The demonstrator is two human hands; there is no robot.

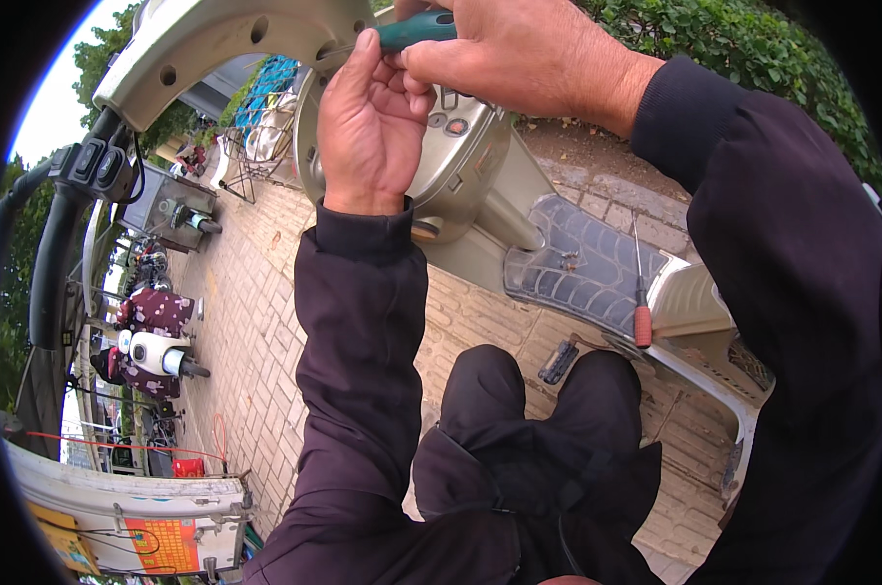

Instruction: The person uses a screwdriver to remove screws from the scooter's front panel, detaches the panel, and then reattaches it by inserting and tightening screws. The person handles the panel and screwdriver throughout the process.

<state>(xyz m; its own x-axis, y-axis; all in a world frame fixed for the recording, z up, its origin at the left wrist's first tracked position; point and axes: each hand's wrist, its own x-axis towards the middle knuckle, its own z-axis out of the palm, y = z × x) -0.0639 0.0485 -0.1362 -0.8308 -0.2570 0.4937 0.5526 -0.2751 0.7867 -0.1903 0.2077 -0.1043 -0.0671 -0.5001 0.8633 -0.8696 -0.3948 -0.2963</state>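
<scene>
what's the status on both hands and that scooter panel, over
Right hand gripping green-handled screwdriver. Left hand steadying its shaft at the scooter's front panel. Red-handled screwdriver lying on the footboard, clear of the hands.

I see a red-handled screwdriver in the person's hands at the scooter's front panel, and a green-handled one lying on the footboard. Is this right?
Not quite: the colours are swapped. The head view shows the green-handled screwdriver gripped by the right hand, with the left hand beside it at the scooter's front panel. The red-handled screwdriver lies on the footboard.
</scene>
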